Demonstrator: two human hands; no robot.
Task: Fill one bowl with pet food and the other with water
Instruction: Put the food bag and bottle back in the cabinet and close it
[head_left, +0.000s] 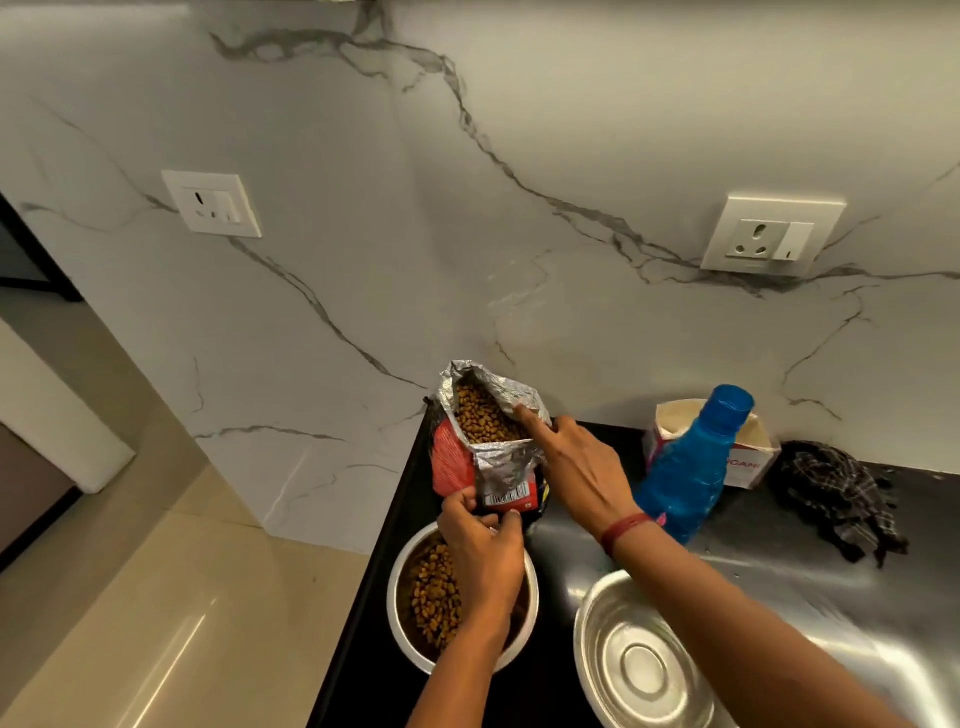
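A red pet food bag (453, 462) with a foil lining stands open on the black counter, brown kibble showing inside. My left hand (483, 551) pinches its lower front edge near the barcode. My right hand (576, 467) grips the bag's open rim on the right side, index finger pointing into the mouth. Below the bag, a steel bowl (410, 587) holds kibble and is partly hidden by my left hand and wrist. A second steel bowl (634, 665) sits empty to its right, under my right forearm. A blue capped water bottle (691, 467) stands just right of my right hand.
An open cardboard box (753, 457) stands behind the bottle against the marble wall. A dark checked cloth (836, 499) lies at the right. The counter's left edge (384, 519) drops to a beige tiled floor. Two wall sockets (774, 236) sit above.
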